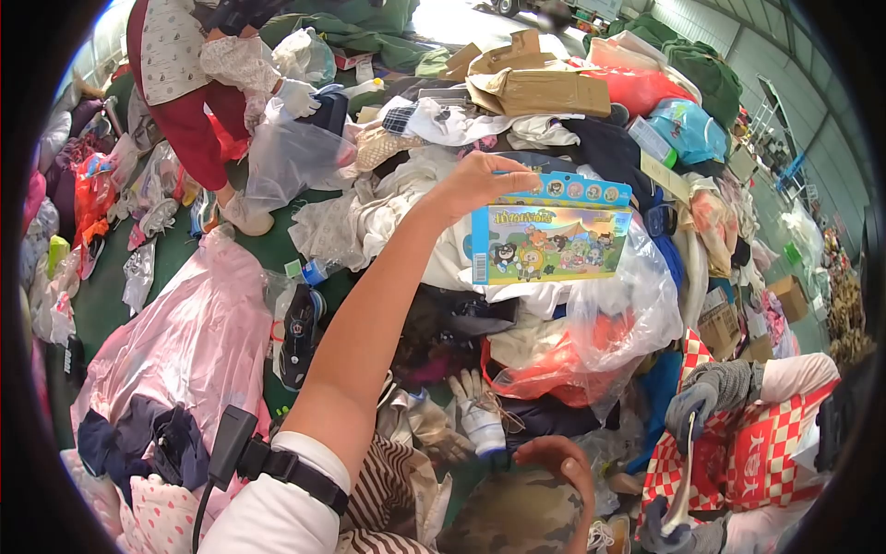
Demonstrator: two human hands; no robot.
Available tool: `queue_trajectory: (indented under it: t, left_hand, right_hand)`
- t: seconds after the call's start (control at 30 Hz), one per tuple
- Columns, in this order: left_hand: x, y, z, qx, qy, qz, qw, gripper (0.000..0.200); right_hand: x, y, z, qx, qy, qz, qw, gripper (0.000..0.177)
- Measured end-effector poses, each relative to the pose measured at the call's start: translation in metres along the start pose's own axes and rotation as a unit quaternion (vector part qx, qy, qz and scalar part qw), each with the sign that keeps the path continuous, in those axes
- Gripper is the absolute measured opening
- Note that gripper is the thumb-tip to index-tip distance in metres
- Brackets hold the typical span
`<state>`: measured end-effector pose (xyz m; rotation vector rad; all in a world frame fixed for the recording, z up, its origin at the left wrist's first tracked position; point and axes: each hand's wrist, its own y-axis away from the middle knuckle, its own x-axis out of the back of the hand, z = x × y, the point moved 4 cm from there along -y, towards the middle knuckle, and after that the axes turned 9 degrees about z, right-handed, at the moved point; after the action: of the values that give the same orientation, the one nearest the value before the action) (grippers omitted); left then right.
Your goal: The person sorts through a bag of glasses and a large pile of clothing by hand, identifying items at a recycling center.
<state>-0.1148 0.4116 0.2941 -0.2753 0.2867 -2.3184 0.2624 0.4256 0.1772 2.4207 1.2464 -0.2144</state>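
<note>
With our left hand we pinch the top edge of a cartoon-printed box above piled clothes and plastic bags. Our right hand curls beside camouflage fabric. Nearer us than the box lie a clear bag with red plastic and a glove. At right, a person's grey-gloved hands hold a pale strip near checkered bags.

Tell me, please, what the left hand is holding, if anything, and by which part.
The left hand holds the cartoon-printed box, pinched at the upper left of its blue top edge.
</note>
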Motion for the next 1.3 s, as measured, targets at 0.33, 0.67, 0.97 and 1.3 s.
queue_trajectory:
  t: [0.33, 0.67, 0.97, 1.3]
  left_hand:
    - [-0.002, 0.003, 0.003, -0.006, -0.033, -0.007, 0.999, 0.033]
    - [-0.005, -0.003, -0.01, 0.017, -0.032, -0.007, 0.999, 0.035]
    - [-0.015, -0.002, -0.011, 0.026, -0.024, -0.042, 0.998, 0.038]
    - [-0.031, 0.002, -0.01, 0.041, -0.017, -0.086, 0.995, 0.036]
  right_hand:
    - [-0.002, -0.002, 0.005, 0.01, -0.046, -0.012, 0.999, 0.062]
    - [0.005, -0.012, 0.004, 0.004, 0.0, -0.092, 0.996, 0.069]
    - [0.017, -0.026, 0.013, 0.018, -0.087, -0.134, 0.987, 0.074]
    - [0.008, -0.063, -0.035, 0.176, -0.018, -0.04, 0.983, 0.061]
